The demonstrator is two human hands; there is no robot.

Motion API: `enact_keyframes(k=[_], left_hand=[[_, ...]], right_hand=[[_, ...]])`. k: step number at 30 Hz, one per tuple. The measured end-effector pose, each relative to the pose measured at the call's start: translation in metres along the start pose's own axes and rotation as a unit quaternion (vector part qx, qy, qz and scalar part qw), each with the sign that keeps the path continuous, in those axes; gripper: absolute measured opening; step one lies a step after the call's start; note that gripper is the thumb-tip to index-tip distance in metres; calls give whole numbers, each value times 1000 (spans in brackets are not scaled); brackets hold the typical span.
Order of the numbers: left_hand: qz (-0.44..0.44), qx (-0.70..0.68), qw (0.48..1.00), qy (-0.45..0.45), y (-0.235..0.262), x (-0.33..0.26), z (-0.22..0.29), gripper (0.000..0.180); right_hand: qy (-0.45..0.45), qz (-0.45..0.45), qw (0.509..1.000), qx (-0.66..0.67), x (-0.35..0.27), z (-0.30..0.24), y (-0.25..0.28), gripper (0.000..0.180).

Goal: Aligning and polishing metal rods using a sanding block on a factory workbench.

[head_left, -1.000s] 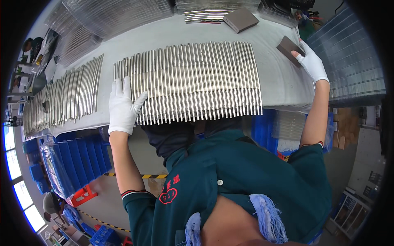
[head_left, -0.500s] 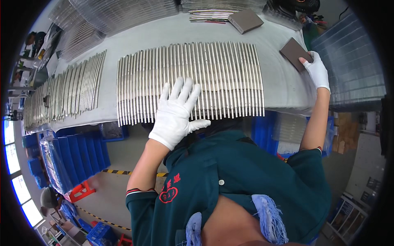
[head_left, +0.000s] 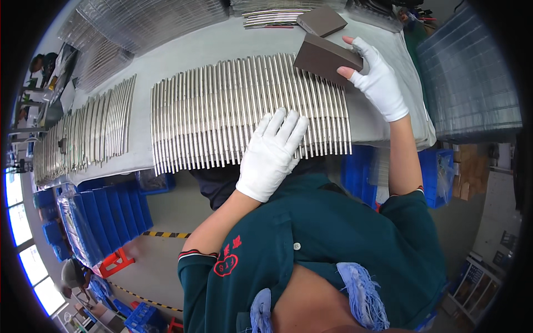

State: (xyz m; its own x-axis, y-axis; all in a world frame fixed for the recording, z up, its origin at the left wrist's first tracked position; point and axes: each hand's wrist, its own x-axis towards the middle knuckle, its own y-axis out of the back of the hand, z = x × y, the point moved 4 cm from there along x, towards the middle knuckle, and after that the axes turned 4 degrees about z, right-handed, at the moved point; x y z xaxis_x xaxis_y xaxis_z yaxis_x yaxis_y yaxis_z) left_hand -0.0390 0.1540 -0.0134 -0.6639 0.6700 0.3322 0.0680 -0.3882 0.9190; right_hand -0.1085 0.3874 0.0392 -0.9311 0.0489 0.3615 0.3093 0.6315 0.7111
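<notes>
A wide row of slim silvery metal rods (head_left: 205,111) lies side by side on the pale-covered table. My left hand (head_left: 272,150), in a white glove, rests flat on the near part of this row, right of its middle, fingers stretched out. In my right hand (head_left: 380,86), whose white glove leaves the thumb and a fingertip bare, is a brown rectangular block (head_left: 325,58). I grip it by its right end, and its left part sits over the far right corner of the row. Whether the block touches the rods I cannot tell.
Another brown block (head_left: 322,22) lies at the table's back, beside a few more rods (head_left: 272,18). A second row of rods (head_left: 91,125) is on the left. Clear plastic trays (head_left: 150,28) are stacked behind, and more plastic sheets (head_left: 469,83) stand right. Blue bins (head_left: 111,208) sit below the table.
My right hand has brought the brown block leftward from the table's right side to the rods' far right corner. My left hand has slid right along the row.
</notes>
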Motion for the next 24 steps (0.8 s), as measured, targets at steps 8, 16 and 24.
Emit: enact_keyframes(k=[8, 16, 24], left_hand=[[33, -16, 999, 9, 1, -7, 1, 69], [57, -61, 996, -17, 7, -9, 3, 69], [89, -117, 989, -28, 6, -13, 0, 69]], right_hand=[[77, -61, 995, -12, -5, 5, -22, 66], [-30, -72, 990, 116, -14, 9, -24, 68], [-30, -281, 918, 276, -8, -16, -29, 55]])
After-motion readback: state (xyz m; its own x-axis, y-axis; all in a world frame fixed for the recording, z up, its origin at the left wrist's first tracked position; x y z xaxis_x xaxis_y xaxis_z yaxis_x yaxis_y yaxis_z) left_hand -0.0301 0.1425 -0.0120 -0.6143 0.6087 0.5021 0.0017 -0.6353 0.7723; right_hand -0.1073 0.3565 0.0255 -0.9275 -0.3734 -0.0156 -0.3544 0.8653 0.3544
